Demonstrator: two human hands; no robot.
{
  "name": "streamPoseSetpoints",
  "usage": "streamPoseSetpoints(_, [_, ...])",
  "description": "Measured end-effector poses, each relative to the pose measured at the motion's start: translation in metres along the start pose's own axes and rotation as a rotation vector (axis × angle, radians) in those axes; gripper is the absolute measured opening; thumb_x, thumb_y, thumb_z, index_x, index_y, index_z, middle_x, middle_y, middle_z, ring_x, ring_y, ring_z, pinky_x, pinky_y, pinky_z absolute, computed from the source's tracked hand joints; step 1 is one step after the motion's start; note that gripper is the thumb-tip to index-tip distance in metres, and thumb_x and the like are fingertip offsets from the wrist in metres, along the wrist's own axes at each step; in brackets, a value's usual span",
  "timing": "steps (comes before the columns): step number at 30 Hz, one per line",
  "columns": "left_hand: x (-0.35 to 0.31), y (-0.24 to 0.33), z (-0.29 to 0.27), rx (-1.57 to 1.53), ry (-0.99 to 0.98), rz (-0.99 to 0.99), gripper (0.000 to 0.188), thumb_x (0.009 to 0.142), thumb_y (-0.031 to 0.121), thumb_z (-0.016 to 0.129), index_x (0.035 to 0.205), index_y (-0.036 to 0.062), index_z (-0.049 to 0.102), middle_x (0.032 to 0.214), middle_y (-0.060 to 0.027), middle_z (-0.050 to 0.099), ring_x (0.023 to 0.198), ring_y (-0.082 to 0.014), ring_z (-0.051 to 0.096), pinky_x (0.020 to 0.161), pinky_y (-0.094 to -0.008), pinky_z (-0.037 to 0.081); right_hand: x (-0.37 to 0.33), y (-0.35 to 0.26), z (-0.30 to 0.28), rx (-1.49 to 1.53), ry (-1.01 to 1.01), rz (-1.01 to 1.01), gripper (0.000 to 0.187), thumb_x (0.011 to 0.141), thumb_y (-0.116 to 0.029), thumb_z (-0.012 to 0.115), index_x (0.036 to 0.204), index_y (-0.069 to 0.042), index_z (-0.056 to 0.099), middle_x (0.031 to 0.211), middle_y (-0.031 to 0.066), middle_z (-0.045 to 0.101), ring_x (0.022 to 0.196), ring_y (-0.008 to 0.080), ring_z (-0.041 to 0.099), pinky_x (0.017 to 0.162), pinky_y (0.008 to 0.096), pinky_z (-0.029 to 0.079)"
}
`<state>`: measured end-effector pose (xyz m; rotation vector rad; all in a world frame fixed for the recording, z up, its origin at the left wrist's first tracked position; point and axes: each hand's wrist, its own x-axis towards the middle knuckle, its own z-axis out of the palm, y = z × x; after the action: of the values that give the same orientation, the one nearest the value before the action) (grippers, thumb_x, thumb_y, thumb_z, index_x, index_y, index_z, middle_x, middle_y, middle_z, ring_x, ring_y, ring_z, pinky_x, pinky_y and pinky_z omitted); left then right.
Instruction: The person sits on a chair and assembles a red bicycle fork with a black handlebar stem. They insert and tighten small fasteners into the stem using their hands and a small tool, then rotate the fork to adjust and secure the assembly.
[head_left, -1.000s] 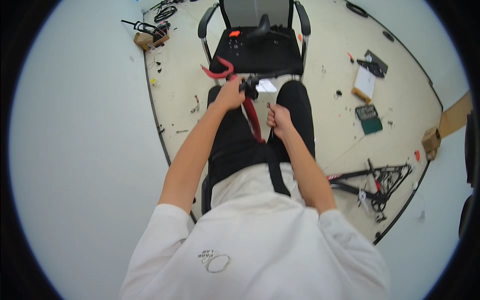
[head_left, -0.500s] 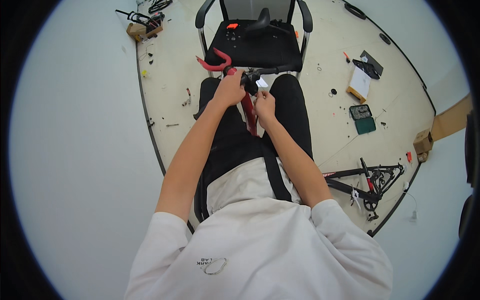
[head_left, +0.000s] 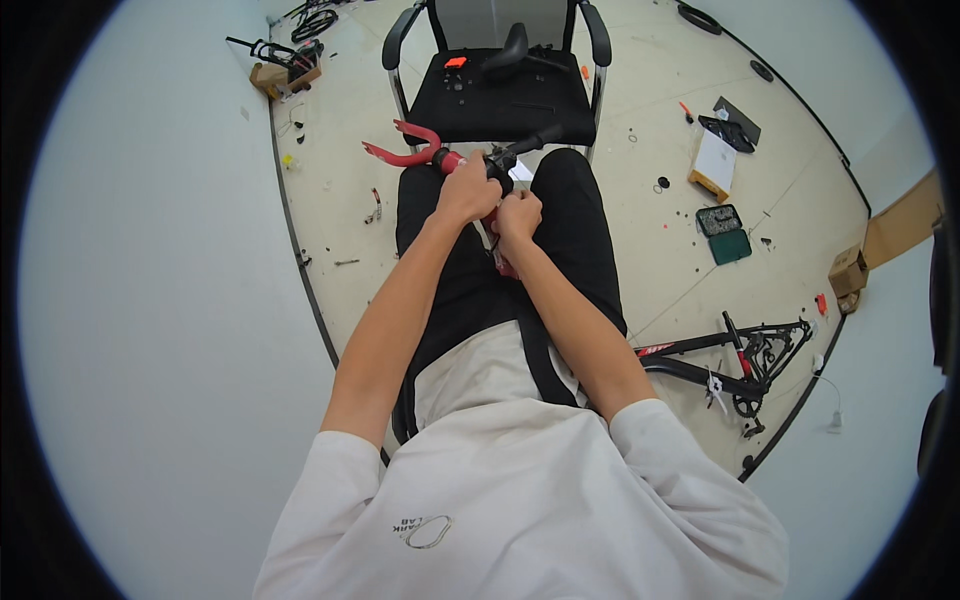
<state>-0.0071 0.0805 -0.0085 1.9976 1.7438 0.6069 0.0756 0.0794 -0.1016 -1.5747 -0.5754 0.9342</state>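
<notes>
A red bike frame with a fork (head_left: pixel 405 158) lies between my thighs, the fork's two prongs pointing to the left. My left hand (head_left: pixel 468 190) is wrapped round the frame by its black clamp-like part, just right of the fork. From there a black bar (head_left: pixel 535 141) slants up to the right, in front of the chair seat. My right hand (head_left: pixel 519 215) is closed in a pinch close beside the red tube, below the black part. What its fingers hold is hidden.
A black office chair (head_left: pixel 510 115) faces me, bearing a saddle (head_left: pixel 507 55) and small parts. On the floor at right lie an open green case (head_left: pixel 732 248), a white box (head_left: pixel 714 163) and a black bike frame (head_left: pixel 700 372). A cardboard box (head_left: pixel 268 80) stands far left.
The red fork has shifted left and down, and the black bar now slants more steeply. Both hands remain at the frame; my right hand sits slightly lower, its fingers curled in.
</notes>
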Motion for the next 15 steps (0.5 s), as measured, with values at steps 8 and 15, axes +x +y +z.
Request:
streamPoseSetpoints(8, [-0.002, -0.001, 0.007, 0.007, 0.026, -0.019, 0.051, 0.081, 0.019, 0.054, 0.127, -0.0009, 0.046, 0.107, -0.0305, 0.063, 0.102, -0.0454, 0.061, 0.091, -0.0486, 0.047, 0.000, -0.011, -0.014, 0.159, -0.264, 0.254, 0.032, 0.094, -0.021, 0.047, 0.093, 0.009, 0.060, 0.085, 0.0211, 0.068, 0.062, 0.0322, 0.065, 0.051, 0.0436, 0.048])
streamPoseSetpoints(15, [-0.006, 0.001, 0.007, 0.005, 0.053, -0.015, 0.053, 0.079, 0.019, 0.055, 0.128, 0.0007, 0.046, 0.103, -0.0293, 0.064, 0.100, -0.0453, 0.062, 0.091, -0.0483, 0.047, 0.000, 0.007, -0.026, -0.126, -0.224, -0.359, 0.041, 0.094, -0.027, 0.044, 0.094, 0.011, 0.058, 0.098, 0.0333, 0.062, 0.100, 0.0492, 0.057, 0.085, 0.0513, 0.043])
